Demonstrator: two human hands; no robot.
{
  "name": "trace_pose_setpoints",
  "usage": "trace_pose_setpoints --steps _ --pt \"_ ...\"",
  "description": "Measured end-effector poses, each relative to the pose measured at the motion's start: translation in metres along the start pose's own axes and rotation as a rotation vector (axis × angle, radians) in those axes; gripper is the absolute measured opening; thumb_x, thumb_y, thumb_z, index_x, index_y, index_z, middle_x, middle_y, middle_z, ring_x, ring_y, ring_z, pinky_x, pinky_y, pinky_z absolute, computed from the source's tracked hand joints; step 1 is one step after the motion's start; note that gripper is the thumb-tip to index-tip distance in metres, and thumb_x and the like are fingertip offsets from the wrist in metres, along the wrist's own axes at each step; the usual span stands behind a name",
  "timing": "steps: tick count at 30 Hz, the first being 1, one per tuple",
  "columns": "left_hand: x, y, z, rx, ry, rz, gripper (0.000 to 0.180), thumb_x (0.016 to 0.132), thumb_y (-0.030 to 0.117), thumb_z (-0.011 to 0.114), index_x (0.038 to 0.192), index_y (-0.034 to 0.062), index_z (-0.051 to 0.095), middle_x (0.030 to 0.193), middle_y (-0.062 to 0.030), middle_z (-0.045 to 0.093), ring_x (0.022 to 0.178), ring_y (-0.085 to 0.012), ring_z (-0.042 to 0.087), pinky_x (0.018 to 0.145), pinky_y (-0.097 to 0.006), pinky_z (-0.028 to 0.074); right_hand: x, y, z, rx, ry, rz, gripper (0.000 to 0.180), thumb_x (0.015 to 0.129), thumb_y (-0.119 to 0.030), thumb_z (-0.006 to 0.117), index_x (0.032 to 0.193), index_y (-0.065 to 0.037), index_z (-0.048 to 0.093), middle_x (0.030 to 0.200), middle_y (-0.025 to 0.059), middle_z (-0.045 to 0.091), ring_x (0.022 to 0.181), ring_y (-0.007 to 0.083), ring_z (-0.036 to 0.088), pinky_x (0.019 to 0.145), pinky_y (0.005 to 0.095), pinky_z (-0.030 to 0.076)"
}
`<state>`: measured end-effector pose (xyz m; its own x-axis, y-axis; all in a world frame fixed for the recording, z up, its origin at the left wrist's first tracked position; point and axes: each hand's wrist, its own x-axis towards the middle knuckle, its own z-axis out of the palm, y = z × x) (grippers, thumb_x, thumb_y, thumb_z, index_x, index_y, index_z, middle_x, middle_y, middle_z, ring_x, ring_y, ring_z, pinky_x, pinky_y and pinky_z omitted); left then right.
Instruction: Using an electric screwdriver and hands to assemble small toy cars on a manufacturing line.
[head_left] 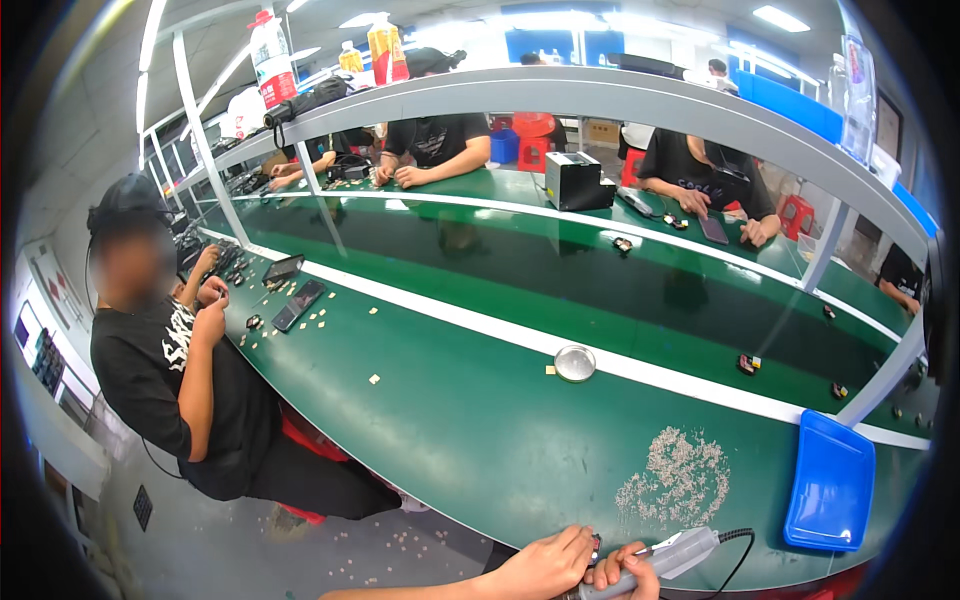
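At the lower edge, my left hand point(552, 564) is closed with its fingers pinched around a small dark part point(596, 546) that has a bit of red; most of it is hidden. Right beside it, my right hand point(630, 573) wraps round a grey electric screwdriver point(690, 553), which lies slanted with a black cord leaving its right end. The screwdriver's tip is not visible. Just beyond my hands, a loose spread of tiny screw-like pieces point(685, 475) covers a patch of the green table point(480, 430).
A blue tray point(830, 485) stands at the right, and a round metal dish point(575, 364) lies by the white rail. On the left a co-worker point(180, 340) sits near a phone point(298, 305). Small devices point(748, 364) sit on the belt beyond. A grey shelf point(560, 90) spans above.
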<state>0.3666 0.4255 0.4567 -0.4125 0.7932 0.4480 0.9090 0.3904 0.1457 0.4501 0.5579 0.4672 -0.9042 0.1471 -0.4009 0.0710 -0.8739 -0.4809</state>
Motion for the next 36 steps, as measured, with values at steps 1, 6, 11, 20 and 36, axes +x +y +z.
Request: trace_pose_setpoints --steps 1,6,11,20,36 --pt "0.002 0.002 -0.004 0.021 0.013 0.007 0.026 0.074 0.011 0.055 0.093 -0.006 0.06 0.089 -0.0129 0.056 0.085 -0.0248 0.058 0.07 -0.029 0.052 0.0 -0.003 -0.001 -0.015 -0.067 -0.022 0.013 0.089 -0.018 0.056 0.086 -0.009 0.046 0.068 0.0025 0.04 0.066 0.0169 0.043 0.067 0.0317 0.037" --pt "-0.003 0.005 -0.014 -0.077 -0.105 -0.064 0.034 0.077 0.01 0.053 0.105 -0.0076 0.057 0.099 -0.0155 0.057 0.096 -0.0267 0.056 0.08 -0.03 0.05 0.006 -0.036 -0.002 -0.1 -0.235 -0.176 0.014 0.09 -0.021 0.052 0.089 -0.008 0.05 0.062 0.0018 0.04 0.055 0.0146 0.04 0.059 0.0301 0.035" --pt "-0.002 0.0 -0.01 0.066 -0.013 -0.015 0.037 0.074 0.008 0.055 0.106 -0.0095 0.058 0.105 -0.0183 0.059 0.098 -0.0284 0.059 0.084 -0.032 0.051 0.004 -0.057 0.002 -0.193 -0.277 -0.295 0.015 0.09 -0.022 0.053 0.089 -0.007 0.05 0.059 0.001 0.038 0.052 0.0135 0.038 0.054 0.0287 0.034" --pt "-0.005 0.017 0.011 0.039 -0.12 -0.12 0.051 0.069 0.01 0.055 0.113 -0.0157 0.057 0.12 -0.0266 0.057 0.111 -0.0351 0.055 0.096 -0.037 0.046 0.055 -0.068 0.019 -0.357 -0.348 -0.485 0.02 0.09 -0.029 0.051 0.088 -0.009 0.046 0.051 -0.0007 0.038 0.041 0.0111 0.037 0.047 0.0289 0.033" --pt "-0.013 0.018 0.037 -0.068 0.073 -0.173 0.039 0.065 -0.009 0.061 0.103 -0.0141 0.06 0.116 -0.0209 0.059 0.102 -0.0334 0.059 0.078 -0.036 0.055 0.078 -0.072 0.003 -0.493 -0.504 -0.462 0.024 0.092 -0.027 0.041 0.089 -0.004 0.048 0.053 -0.0013 0.04 0.043 0.0087 0.037 0.049 0.0272 0.035"
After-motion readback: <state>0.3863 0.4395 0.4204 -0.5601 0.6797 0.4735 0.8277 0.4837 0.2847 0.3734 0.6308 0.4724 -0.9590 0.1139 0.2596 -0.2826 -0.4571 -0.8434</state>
